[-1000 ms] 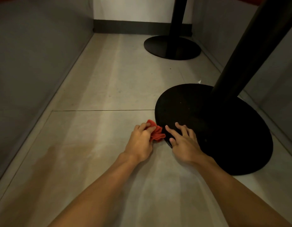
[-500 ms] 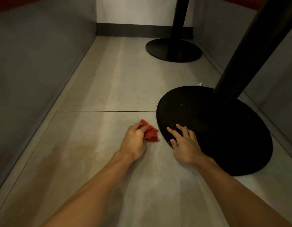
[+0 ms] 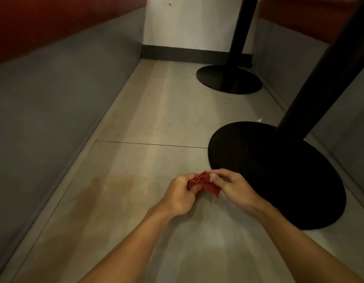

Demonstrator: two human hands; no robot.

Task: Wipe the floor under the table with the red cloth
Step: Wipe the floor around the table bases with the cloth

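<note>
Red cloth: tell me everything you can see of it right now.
The red cloth is a small, soft-looking fabric piece, crumpled into folds rather than spread flat. Both hands hold it: the left hand grips its left side, the right hand pinches its upper right edge, and a loose corner hangs down between them. It sits just left of the near black table base, over the pale floor; whether it touches the floor cannot be told.

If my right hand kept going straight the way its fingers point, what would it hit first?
The red cloth that the right hand pinches, then probably the left hand gripping its other side.
</note>
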